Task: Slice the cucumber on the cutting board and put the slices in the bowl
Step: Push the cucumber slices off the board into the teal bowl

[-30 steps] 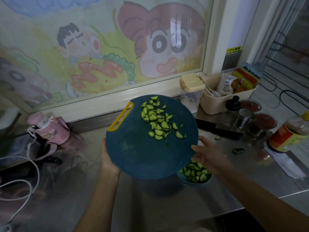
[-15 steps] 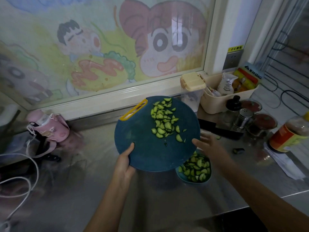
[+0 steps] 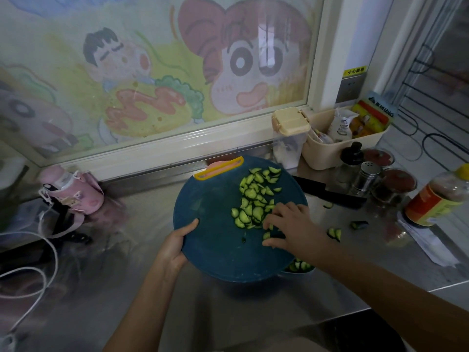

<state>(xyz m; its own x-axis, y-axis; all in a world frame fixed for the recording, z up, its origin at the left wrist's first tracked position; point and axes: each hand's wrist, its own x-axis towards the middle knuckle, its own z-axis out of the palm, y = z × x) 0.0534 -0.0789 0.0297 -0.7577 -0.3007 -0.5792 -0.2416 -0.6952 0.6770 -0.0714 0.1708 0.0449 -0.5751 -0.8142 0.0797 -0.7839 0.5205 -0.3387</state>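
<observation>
A round dark teal cutting board point(image 3: 215, 240) with a yellow handle is lifted off the counter, and my left hand point(image 3: 175, 246) grips its left edge. A heap of cucumber slices point(image 3: 255, 199) lies on its right half. My right hand point(image 3: 289, 226) lies on the board with spread fingers touching the near end of the heap. The bowl point(image 3: 299, 268) sits under the board's lower right edge, mostly hidden, and green slices show inside it.
A black knife point(image 3: 330, 195) lies on the steel counter right of the board. A few stray cucumber bits point(image 3: 334, 233) lie near it. Jars, a shaker, a sauce bottle point(image 3: 436, 199) and a cream caddy point(image 3: 337, 138) crowd the right. A pink bottle point(image 3: 73, 189) and a white cable lie left.
The board has shifted right over the bowl, covering most of it. My right hand moved from the board's right edge onto the slices.
</observation>
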